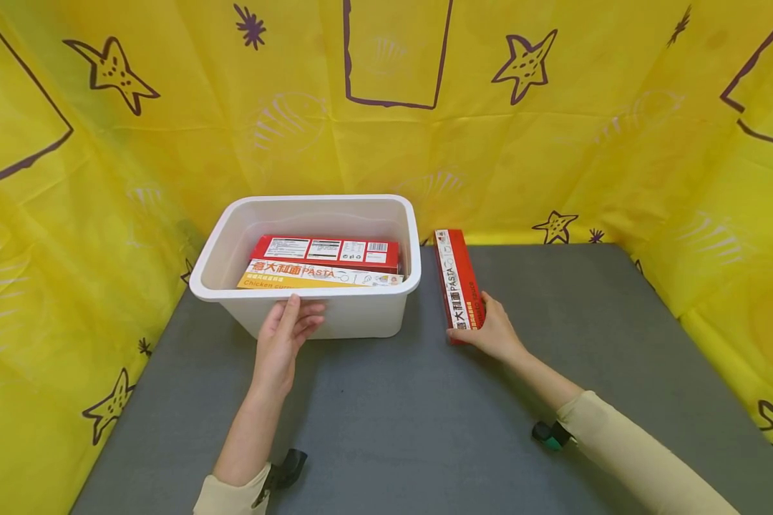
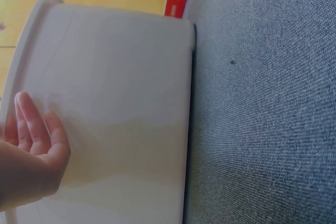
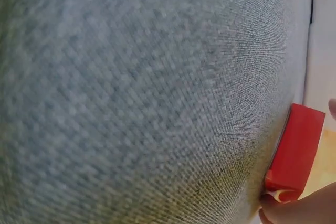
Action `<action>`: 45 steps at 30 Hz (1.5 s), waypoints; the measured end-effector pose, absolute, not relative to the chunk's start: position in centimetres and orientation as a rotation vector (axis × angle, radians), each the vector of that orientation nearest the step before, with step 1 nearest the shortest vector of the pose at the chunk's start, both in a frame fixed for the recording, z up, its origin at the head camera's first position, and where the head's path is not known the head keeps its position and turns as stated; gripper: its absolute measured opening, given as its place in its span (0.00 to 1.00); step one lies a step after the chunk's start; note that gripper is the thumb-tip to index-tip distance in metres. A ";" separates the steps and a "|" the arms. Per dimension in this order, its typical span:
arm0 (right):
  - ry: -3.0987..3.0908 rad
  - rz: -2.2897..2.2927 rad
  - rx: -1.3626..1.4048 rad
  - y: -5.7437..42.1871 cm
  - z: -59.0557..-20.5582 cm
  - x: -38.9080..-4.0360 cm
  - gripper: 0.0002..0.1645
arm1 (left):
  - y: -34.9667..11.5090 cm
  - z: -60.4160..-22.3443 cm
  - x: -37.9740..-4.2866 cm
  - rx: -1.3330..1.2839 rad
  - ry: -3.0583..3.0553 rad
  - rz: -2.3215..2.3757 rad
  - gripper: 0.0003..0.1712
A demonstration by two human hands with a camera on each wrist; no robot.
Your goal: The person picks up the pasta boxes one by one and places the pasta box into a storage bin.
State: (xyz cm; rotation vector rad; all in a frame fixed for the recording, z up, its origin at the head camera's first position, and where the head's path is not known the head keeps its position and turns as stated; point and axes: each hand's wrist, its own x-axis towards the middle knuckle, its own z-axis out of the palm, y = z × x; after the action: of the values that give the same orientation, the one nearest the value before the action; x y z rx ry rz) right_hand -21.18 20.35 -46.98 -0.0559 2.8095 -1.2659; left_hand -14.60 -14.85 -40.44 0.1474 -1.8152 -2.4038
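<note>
A white plastic bin (image 1: pixel 335 315) stands on the grey tabletop, holding a red box (image 1: pixel 354 249) and a white-and-yellow pasta box (image 1: pixel 335 275). My left hand (image 1: pixel 285 336) is at the bin's front rim, its thumb by the rim and its loosely bent fingers (image 2: pixel 39 129) in front of the outer wall. Right of the bin, my right hand (image 1: pixel 497 330) grips the near end of a red-and-white pasta box (image 1: pixel 454 279). In the right wrist view that box's red end (image 3: pixel 296 148) shows above the thumb; most of the hand is out of frame.
Grey cloth covers the table (image 1: pixel 386 429). A yellow curtain (image 1: pixel 399 143) with starfish drawings hangs behind and along both sides. Dark devices (image 1: pixel 290 468) are strapped to both wrists.
</note>
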 end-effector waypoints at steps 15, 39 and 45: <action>2.916 -1.278 -0.262 20.4 -47.8 -21.4 0.53 | -14.9 -40.4 -14.6 0.153 -1.807 -2.407 0.20; 2.778 -1.452 0.091 21.2 -45.7 -20.2 0.63 | -14.9 -40.5 -14.6 0.124 -1.802 -2.415 0.21; 2.742 -1.586 0.180 21.5 -44.9 -20.0 0.60 | -14.8 -40.4 -14.6 0.131 -1.801 -2.416 0.21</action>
State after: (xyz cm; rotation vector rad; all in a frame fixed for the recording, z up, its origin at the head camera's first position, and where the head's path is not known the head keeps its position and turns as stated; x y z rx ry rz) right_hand -19.99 21.45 -44.90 0.1796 2.7417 -1.5856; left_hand -14.62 -14.85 -40.40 0.1313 -1.8012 -2.4163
